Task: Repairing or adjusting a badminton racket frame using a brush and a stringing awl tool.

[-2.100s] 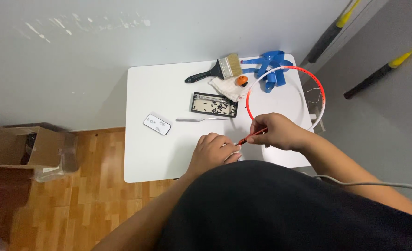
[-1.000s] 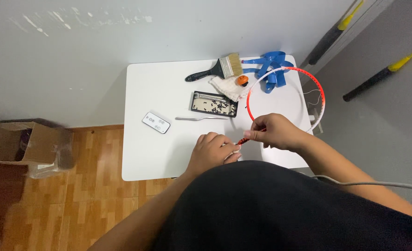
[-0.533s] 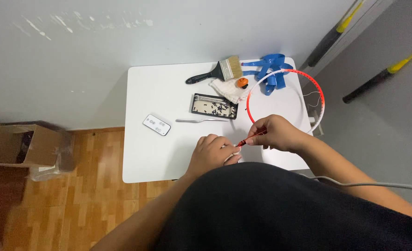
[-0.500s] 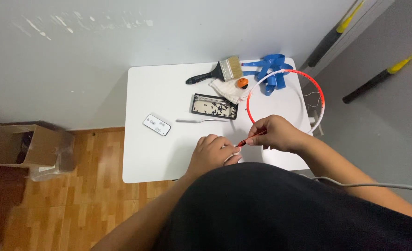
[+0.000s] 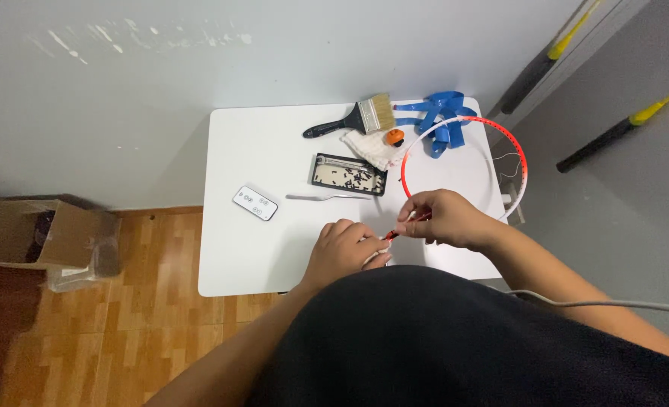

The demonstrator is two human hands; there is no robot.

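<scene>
My left hand (image 5: 347, 248) and my right hand (image 5: 444, 218) meet over the front part of a small white table (image 5: 259, 143). Both pinch one end of a thin red and white strip (image 5: 517, 151) that bends into a big hoop over the table's right side. The strip's end lies between the fingertips of both hands. What exactly the fingers do to the strip's tip is too small to tell.
On the table lie a white remote (image 5: 255, 203), a metal fork (image 5: 327, 197), a black tray (image 5: 348, 174) of small dark bits, a paintbrush (image 5: 353, 120), a white cloth (image 5: 371, 147), an orange knob (image 5: 393, 136) and blue tape (image 5: 440, 120). A cardboard box (image 5: 25, 234) stands on the wood floor at left.
Both hands stay at the strip's end with small finger shifts. The view has drifted slightly; nothing on the table has moved.
</scene>
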